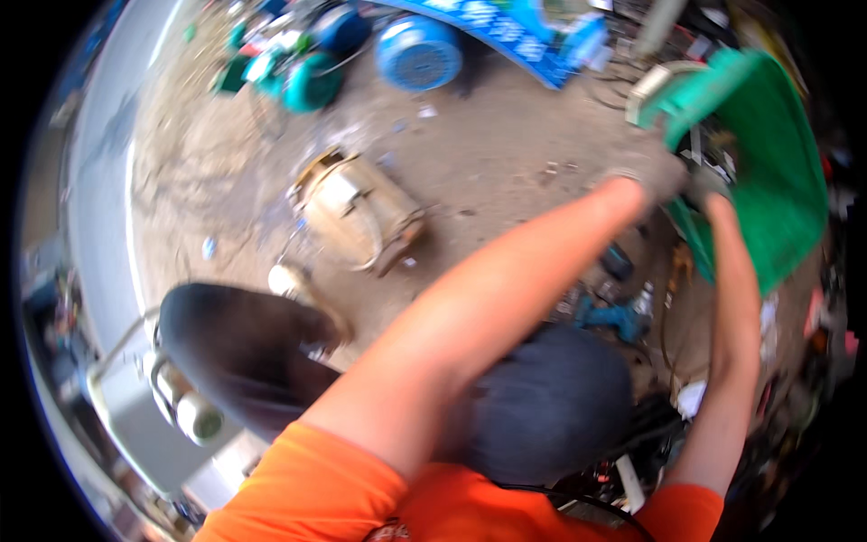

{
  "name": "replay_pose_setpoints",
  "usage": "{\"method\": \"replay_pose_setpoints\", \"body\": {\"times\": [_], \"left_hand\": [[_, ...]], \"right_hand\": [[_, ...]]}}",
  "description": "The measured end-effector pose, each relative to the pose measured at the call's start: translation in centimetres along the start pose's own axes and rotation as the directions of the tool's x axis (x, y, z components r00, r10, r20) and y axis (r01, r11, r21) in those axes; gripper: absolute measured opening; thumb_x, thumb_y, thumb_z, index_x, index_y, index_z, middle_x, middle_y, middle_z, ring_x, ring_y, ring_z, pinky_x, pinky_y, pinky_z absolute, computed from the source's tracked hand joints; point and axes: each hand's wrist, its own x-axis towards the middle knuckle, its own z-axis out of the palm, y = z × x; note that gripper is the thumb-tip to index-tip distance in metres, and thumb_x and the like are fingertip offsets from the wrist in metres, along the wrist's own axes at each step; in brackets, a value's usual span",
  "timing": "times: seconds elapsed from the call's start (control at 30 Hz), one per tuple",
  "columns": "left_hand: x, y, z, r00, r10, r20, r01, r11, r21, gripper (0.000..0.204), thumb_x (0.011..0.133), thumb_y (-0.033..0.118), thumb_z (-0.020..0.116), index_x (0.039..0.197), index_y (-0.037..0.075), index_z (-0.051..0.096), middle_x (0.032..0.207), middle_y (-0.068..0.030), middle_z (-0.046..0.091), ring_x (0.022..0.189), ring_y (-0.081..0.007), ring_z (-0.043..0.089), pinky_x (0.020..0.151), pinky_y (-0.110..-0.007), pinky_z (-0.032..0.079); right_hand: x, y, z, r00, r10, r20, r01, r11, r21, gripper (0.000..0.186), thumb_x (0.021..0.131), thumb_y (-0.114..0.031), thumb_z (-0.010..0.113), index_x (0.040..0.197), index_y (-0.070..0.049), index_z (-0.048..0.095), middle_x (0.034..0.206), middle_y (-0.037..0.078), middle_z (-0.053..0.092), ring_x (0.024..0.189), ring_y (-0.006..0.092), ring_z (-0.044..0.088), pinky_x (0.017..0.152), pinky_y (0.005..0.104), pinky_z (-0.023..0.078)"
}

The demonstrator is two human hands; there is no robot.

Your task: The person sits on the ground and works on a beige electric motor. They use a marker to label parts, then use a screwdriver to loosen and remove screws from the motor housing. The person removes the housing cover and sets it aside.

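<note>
A green plastic tub [781,181] is tipped on its side at the upper right, its open mouth turned toward my hands. Inside it lie small dark and metallic pieces [713,149], too blurred to name. Reaching across from the left, my left hand [661,169], in a greyish-brown work glove, is at the tub's near rim. Just beside it, my right hand [706,187], in a dark glove, is at the mouth of the tub. Motion blur smears the fingers of both hands, so their grip does not show.
A beige motor [361,212] lies on the dirt ground left of my arms. Farther off sit a blue motor [418,52], a green motor [312,83] and a blue sign panel [506,32]. A teal power tool [614,316] lies by my right knee [551,406]. Scrap crowds the right side.
</note>
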Motion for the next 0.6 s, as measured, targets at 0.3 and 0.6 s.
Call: {"method": "replay_pose_setpoints", "body": {"times": [0.3,0.6], "left_hand": [[0.7,5.8,-0.9,0.995,0.014,-0.099,-0.051,0.923,-0.382,0.078,0.088,0.030,0.063,0.154,0.006,0.031,0.146,-0.0299,0.041,0.130,-0.0427,0.053,0.108,-0.045,0.047],[-10.8,-14.5,-10.4,0.828,0.177,-0.533,-0.170,0.983,0.061,0.057,0.091,0.047,0.067,0.132,0.008,0.063,0.118,-0.0209,0.063,0.108,-0.0261,0.065,0.091,-0.039,0.053]], "right_hand": [[-3.5,19.6,-5.9,0.950,0.084,-0.299,0.085,0.855,0.512,0.033,0.096,-0.024,0.059,0.109,0.003,0.071,0.088,0.007,0.071,0.082,0.0154,0.065,0.078,0.0317,0.052],[-16.9,-7.9,-4.7,0.768,0.171,-0.617,0.417,0.598,0.684,0.046,0.100,-0.021,0.056,0.138,0.006,0.056,0.117,0.012,0.068,0.105,0.0177,0.064,0.091,0.0302,0.050]]}}
